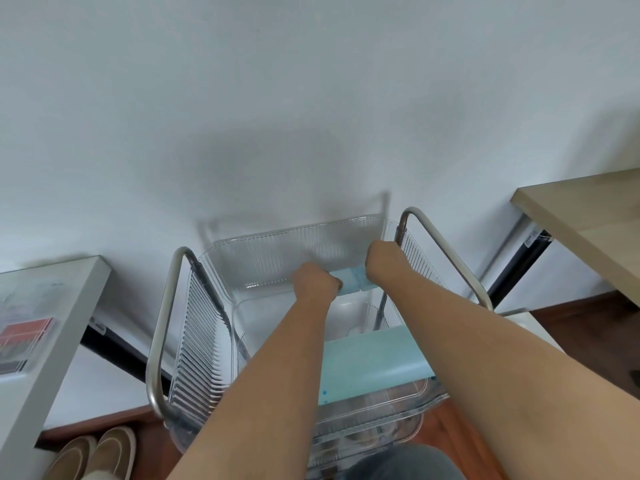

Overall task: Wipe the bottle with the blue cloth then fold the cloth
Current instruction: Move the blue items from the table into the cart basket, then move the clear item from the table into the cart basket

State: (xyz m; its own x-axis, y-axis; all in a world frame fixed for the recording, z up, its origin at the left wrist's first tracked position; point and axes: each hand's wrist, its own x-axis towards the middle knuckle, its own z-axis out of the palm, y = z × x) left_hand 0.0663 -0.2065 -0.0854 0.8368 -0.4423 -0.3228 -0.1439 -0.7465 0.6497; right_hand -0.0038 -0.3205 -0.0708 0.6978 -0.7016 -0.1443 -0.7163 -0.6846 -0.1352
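Here we see both hands reaching into a clear ribbed tray (pixel 263 251) on a metal-framed cart (pixel 162 327). The left hand (pixel 316 283) and the right hand (pixel 382 263) are curled, each grasping one end of the blue cloth (pixel 353 279), which stretches between them at the far side of the tray. Nearer us than the hands, between the forearms, lies a pale blue bottle (pixel 374 362) on its side. Shoes (pixel 93 452) sit on the floor below the left arm.

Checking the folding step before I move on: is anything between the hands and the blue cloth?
Nothing visible. The left hand and right hand already grip the blue cloth at opposite ends, inside the clear tray. No bottle can be made out.
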